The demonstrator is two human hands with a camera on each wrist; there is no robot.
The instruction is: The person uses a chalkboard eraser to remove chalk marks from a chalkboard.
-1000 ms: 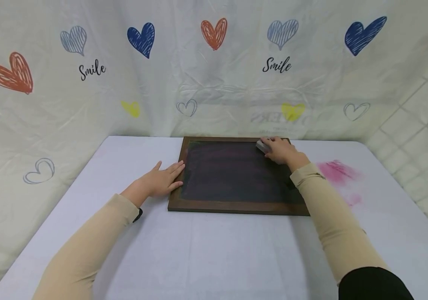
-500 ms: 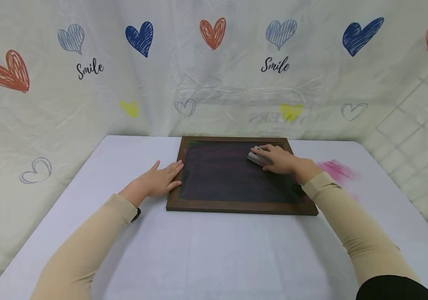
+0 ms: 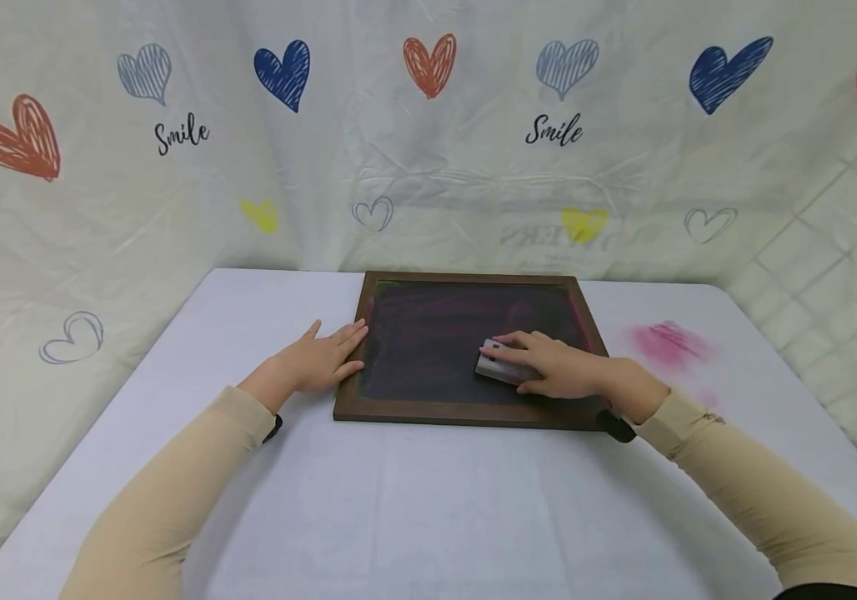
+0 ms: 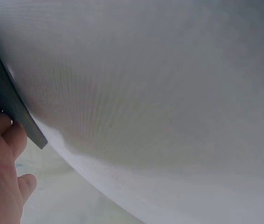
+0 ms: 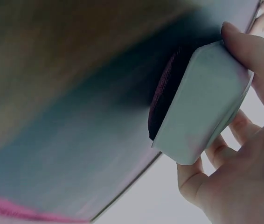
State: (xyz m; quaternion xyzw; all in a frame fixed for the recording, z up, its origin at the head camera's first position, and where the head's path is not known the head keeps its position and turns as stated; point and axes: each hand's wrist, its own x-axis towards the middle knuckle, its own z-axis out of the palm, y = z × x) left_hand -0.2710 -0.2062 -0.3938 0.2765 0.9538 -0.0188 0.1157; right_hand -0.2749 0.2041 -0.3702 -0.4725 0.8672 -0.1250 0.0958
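Observation:
A chalkboard in a brown wooden frame lies flat on the white table. My left hand rests with straight, spread fingers on the frame's left edge; the left wrist view shows those fingertips against the frame's dark side. With my right hand I grip a grey board eraser on the lower right part of the board. In the right wrist view the eraser has a pale shell and a dark felt pad, felt against the board, thumb and fingers on opposite sides of the shell.
A pink chalk smudge marks the white table right of the board. Faint pink traces show on the board's upper right. A white curtain printed with hearts hangs behind the table.
My right hand has swept the eraser from the board's upper right corner down and to the left, toward the lower middle. The left hand stays on the frame.

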